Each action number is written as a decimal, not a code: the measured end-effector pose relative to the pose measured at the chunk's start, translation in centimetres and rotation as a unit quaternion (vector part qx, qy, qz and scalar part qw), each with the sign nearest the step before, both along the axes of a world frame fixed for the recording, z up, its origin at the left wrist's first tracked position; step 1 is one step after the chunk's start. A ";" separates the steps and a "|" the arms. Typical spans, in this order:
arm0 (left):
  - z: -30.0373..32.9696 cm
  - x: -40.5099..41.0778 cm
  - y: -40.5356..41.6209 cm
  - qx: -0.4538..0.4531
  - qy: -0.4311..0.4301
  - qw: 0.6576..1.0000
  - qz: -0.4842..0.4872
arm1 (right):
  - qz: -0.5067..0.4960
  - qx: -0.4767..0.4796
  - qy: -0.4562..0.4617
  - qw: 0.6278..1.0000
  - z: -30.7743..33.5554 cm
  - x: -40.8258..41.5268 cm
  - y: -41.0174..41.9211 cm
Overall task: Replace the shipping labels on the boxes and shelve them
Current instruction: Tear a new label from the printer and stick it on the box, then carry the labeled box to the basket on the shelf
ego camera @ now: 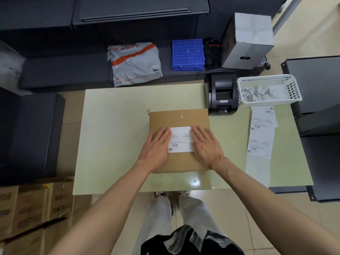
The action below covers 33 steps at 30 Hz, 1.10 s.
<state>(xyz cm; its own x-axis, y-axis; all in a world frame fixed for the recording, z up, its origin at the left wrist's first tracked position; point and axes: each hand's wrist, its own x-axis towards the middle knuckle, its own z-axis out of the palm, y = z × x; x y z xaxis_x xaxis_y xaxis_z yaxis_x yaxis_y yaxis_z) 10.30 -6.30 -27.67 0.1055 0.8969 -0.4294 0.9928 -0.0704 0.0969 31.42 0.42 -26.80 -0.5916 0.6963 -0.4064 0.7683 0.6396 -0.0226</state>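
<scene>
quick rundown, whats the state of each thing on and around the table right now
cardboard box: closed, flat on the table
shipping label: on the box top, pressed at both side edges
left hand: flat, fingers straight on the label's left edge
right hand: flat, fingers straight on the label's right edge
label printer: no paper showing at its slot
white basket: holds crumpled paper scraps
label strip: lying loose on the table

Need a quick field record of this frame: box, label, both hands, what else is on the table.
box: flat cardboard box, lying on the table
label: white shipping label on the box top
left hand: flat, pressing the label's left edge
right hand: flat, pressing the label's right edge
printer: black label printer, behind the box to its right
basket: white basket holding crumpled paper
spare labels: label strip at table's right
</scene>
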 end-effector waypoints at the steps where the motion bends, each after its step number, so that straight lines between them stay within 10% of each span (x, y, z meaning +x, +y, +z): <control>1: -0.2 -0.1 0.2 -0.008 0.002 1.000 0.001 | 0.000 -0.004 -0.012 1.000 -0.1 -0.1 0.4; 23: -1.3 0.2 -5.5 -0.014 0.014 0.998 -0.066 | 0.004 0.020 0.086 0.996 -2.6 3.1 -5.2; 26: -1.1 -0.6 -5.4 0.034 -0.088 0.994 0.055 | -0.079 0.060 0.169 0.981 -1.8 3.4 -4.4; 33: -2.2 -0.7 -2.4 -0.025 -0.376 0.796 0.474 | -0.486 -0.179 0.261 0.815 -1.9 3.7 -0.9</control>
